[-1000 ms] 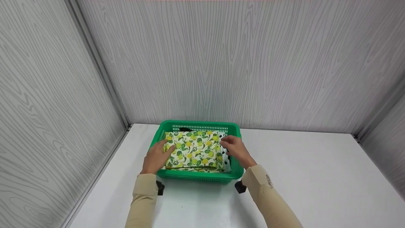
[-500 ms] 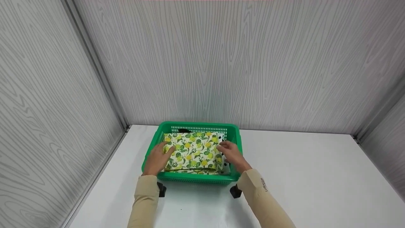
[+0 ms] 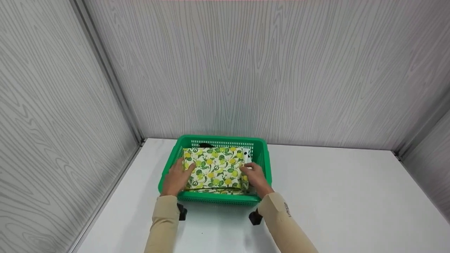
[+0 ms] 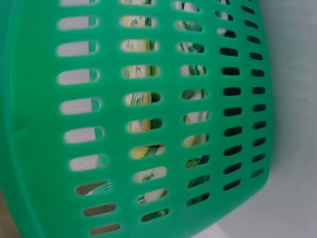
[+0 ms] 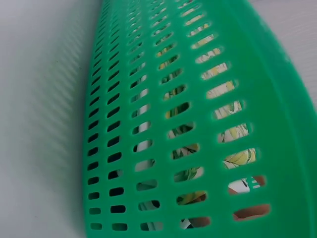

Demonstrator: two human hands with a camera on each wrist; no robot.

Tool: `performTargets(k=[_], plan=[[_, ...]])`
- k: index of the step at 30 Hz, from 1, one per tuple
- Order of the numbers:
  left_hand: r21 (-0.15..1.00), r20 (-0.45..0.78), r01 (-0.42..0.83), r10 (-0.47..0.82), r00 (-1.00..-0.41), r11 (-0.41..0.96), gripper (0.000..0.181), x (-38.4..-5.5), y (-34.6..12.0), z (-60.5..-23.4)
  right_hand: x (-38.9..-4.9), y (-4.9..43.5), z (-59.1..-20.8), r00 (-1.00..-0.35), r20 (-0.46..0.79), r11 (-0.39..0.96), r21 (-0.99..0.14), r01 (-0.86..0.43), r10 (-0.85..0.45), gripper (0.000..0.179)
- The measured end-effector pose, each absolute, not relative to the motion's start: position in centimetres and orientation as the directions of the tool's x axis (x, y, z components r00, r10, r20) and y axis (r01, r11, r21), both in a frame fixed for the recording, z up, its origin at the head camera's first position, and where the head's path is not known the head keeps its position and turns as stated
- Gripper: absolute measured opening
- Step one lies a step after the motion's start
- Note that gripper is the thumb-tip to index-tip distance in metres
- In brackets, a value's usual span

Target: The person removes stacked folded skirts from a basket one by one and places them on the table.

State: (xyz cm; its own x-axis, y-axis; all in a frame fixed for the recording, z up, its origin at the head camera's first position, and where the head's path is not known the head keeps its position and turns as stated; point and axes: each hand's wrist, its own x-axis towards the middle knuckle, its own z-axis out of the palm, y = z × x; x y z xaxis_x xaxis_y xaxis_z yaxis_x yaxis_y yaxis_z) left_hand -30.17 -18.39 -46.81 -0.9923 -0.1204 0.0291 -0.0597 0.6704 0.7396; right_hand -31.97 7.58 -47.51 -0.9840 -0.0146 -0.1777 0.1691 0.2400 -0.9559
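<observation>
A folded lemon-print cloth [image 3: 216, 168], white with yellow and green, lies on top inside a green plastic basket [image 3: 223, 198]. My left hand [image 3: 176, 178] holds the cloth's left edge, thumb on top and fingers down the side. At the right edge my right hand [image 3: 257, 177] pinches the cloth between thumb and fingers. Under it, a white cloth with black dots [image 3: 246, 153] shows at the right. In both wrist views the slotted basket wall fills most of the picture and hides much of the hands.
The basket stands on a white table [image 3: 334, 196] near the grey wood-grain back wall [image 3: 225, 70]. A side panel [image 3: 52, 123] rises on the left. Something black [image 3: 206, 145] shows inside the basket's back edge.
My right hand has come left and down from over the dotted cloth to the lemon-print cloth's right edge. My left hand's fingers have settled lower along the left edge.
</observation>
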Motion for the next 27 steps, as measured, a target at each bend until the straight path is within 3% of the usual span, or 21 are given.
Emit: performTargets(k=[5, 14, 27], plan=[[0.747, 0.05, -0.06, -0.146, -0.988, 0.662, 0.071, -30.22, -18.2, -47.22, -31.74, 7.46, -47.87, -0.995, -0.1, 0.265, -0.96, 0.095, -0.003, 0.039], [0.759, -0.048, -0.102, -0.101, -0.994, 0.643, 0.072, -30.22, -18.28, -47.25, -32.06, 7.79, -48.15, -0.983, -0.144, 0.285, -0.952, 0.108, -0.109, 0.045], [0.795, -0.072, -0.042, 0.025, -0.997, 0.606, 0.048, -30.74, -18.9, -47.49, -32.21, 7.29, -48.43, -0.935, -0.173, 0.228, -0.968, 0.103, -0.308, 0.05]])
